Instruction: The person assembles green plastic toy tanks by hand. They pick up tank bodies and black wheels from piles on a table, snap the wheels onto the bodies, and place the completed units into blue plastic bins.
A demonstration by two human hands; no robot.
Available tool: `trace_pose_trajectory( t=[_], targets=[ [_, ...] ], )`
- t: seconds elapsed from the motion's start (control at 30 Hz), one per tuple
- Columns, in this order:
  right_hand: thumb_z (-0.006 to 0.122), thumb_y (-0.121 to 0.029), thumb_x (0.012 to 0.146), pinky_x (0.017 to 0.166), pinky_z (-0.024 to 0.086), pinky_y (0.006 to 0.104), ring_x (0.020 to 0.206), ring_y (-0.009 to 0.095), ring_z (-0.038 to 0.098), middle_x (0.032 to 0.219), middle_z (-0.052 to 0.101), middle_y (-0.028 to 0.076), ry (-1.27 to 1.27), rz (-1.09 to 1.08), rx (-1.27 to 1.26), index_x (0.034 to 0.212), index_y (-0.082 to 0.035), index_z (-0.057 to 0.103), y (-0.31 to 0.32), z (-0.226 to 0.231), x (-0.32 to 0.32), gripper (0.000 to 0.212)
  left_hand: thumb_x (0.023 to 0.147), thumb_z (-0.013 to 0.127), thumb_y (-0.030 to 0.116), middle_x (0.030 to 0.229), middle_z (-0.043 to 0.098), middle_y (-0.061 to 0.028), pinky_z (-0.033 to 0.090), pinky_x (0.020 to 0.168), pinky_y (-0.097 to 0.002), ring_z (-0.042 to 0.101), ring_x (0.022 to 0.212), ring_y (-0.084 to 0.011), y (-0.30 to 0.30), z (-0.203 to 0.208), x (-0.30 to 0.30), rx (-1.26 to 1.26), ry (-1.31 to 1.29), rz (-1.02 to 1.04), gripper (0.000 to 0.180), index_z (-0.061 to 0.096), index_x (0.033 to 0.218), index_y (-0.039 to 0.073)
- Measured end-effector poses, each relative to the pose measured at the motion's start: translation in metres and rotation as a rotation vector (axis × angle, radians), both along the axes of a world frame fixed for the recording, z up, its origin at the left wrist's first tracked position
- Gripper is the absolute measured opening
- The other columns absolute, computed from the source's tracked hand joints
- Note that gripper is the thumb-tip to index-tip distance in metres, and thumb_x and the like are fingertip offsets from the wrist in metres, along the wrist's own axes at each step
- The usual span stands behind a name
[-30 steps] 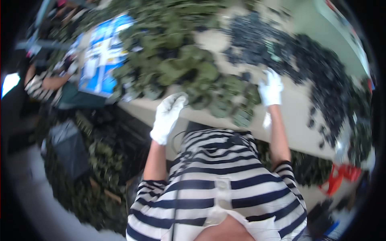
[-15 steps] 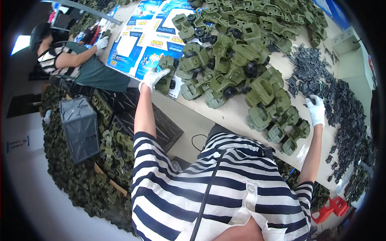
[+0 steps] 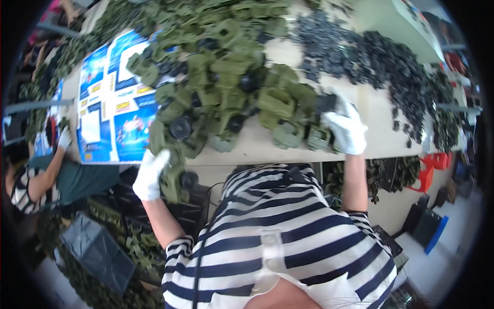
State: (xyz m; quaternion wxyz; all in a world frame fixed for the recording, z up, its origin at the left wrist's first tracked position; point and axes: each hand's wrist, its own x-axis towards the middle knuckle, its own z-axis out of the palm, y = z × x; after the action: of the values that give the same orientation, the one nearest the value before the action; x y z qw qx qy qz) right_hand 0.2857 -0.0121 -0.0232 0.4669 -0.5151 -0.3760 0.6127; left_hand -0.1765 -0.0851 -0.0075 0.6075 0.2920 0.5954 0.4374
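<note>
My left hand, in a white glove, is closed on a green toy jeep with black wheels, at the table's front edge. Over the table at right, my gloved right hand curls its fingers around a dark grey plastic part; motion blurs its shape. Just left of that hand stands another green toy jeep. Between my hands several toy jeeps lie crowded together, some with black wheels showing.
Blue printed sheets lie on the table at left. Dark grey parts are heaped at far right. A co-worker sits at left. Below stand a grey crate and piled green parts. A red stool is at right.
My view has swung to the right. My left hand has drawn the jeep back to the table edge. The right hand has moved from beside the dark heap to the jeeps, carrying the dark part.
</note>
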Motion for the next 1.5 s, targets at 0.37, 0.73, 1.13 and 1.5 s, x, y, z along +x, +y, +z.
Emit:
trace_pose_trajectory(
  t=[0.37,0.73,1.13,1.5],
  targets=[
    [0.061,-0.015,0.092,0.077,0.048,0.0250,0.087,0.012,0.058,0.103,0.059,0.003,0.211,0.207,-0.039,0.112,-0.002,0.060,0.000,-0.009,0.032,0.024,0.071,0.081,0.008,0.131,0.056,-0.0072,0.047,0.096,-0.0332,0.058,0.112,-0.0166,0.057,-0.001,0.247,0.072,-0.325,-0.617,0.084,0.038,0.144,0.002],
    [0.067,-0.035,0.090,0.095,0.049,0.0318,0.113,0.021,0.060,0.125,0.062,0.013,-0.423,0.543,0.308,0.128,-0.002,0.057,0.140,-0.031,0.006,0.050,0.081,0.071,0.021,0.117,0.063,-0.0142,0.055,0.088,-0.0376,0.065,0.101,-0.0253,-0.008,-0.006,0.245,0.249,-0.351,0.071,0.063,0.046,0.135,0.000],
    [0.075,-0.045,0.075,0.071,0.052,0.0370,0.080,0.021,0.063,0.102,0.070,0.007,-0.841,0.895,-0.010,0.109,-0.006,0.071,0.239,-0.077,-0.060,0.052,0.095,0.059,0.040,0.125,0.059,-0.0096,0.056,0.085,-0.0409,0.063,0.106,-0.0233,0.010,0.015,0.161,0.511,-0.601,0.430,0.055,0.044,0.139,0.010],
    [0.071,0.004,0.079,0.084,0.050,0.0313,0.096,0.016,0.060,0.111,0.060,0.010,-0.217,0.517,0.651,0.093,-0.004,0.065,0.085,0.031,0.059,0.017,0.079,0.072,0.031,0.115,0.062,-0.0256,0.058,0.078,-0.0440,0.069,0.087,-0.0333,0.059,-0.011,0.259,0.150,-0.785,-0.324,0.080,0.035,0.142,-0.003]
  ],
)
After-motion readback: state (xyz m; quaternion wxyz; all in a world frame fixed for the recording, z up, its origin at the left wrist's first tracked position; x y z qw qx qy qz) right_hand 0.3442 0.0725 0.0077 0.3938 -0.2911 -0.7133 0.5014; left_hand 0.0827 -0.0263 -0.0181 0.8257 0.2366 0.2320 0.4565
